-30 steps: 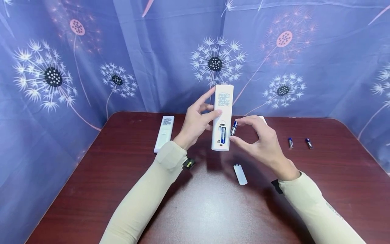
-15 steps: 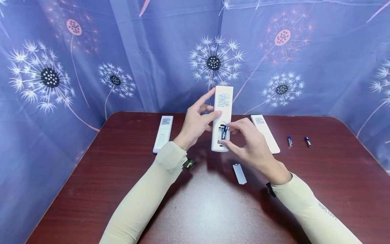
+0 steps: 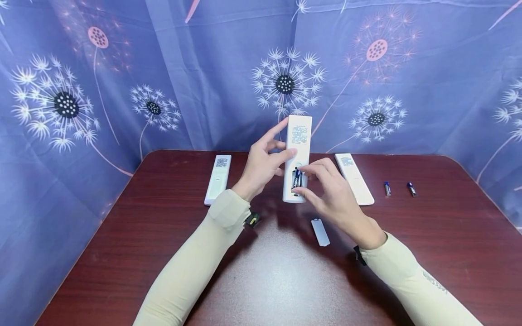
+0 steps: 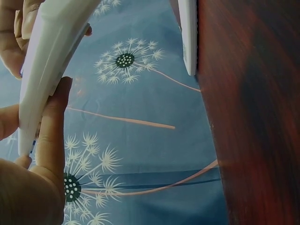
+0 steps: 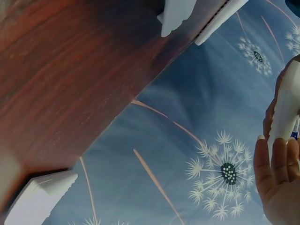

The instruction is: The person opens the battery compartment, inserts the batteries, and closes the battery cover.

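Note:
My left hand (image 3: 265,163) grips a white remote control (image 3: 299,154) upright above the table, its back facing me and its battery bay uncovered. One blue-and-silver battery lies in the bay. With thumb and fingertips, my right hand (image 3: 336,197) pinches a second battery (image 3: 296,178), tilted at the bay's opening; the fingers partly cover it, so how deep it sits is unclear. In the left wrist view the remote (image 4: 51,56) shows edge-on between fingers. The right wrist view catches the remote (image 5: 287,101) at its right edge, with a bit of blue battery (image 5: 295,133).
The light battery cover (image 3: 320,232) lies on the dark red table (image 3: 261,280) below the hands. One white remote (image 3: 218,180) lies to the left, another (image 3: 355,179) to the right. Two loose batteries, one nearer (image 3: 387,189) and one farther right (image 3: 412,189), lie beyond.
My right hand has moved left, carrying the battery from beside the remote to its battery bay. The right-hand remote on the table is now less covered. My left hand holds still.

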